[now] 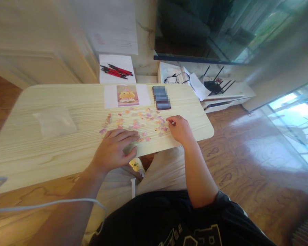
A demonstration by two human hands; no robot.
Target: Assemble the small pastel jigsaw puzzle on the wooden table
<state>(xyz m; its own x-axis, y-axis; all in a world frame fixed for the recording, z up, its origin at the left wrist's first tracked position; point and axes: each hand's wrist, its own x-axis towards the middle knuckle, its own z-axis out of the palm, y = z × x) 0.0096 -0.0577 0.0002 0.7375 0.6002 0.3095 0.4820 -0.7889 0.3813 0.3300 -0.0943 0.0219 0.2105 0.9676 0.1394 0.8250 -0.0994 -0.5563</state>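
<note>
Many small pastel puzzle pieces (137,121) lie scattered on a pale wooden table (41,143). My left hand (116,148) rests flat on the table's near edge, fingers stretched out over the nearest pieces. My right hand (179,128) sits at the right end of the scatter, fingers curled in a pinch over a piece; what it holds is too small to name. Behind the pieces lies a reference picture (127,95) of a yellow figure on a white sheet.
A clear plastic bag (55,123) lies on the table's left. A blurred dark card (161,97) sits beside the picture. Beyond the table: red and black pens (116,71) on white paper, a white shelf with glasses (178,78) and a router (215,85). White cable (41,205) crosses lower left.
</note>
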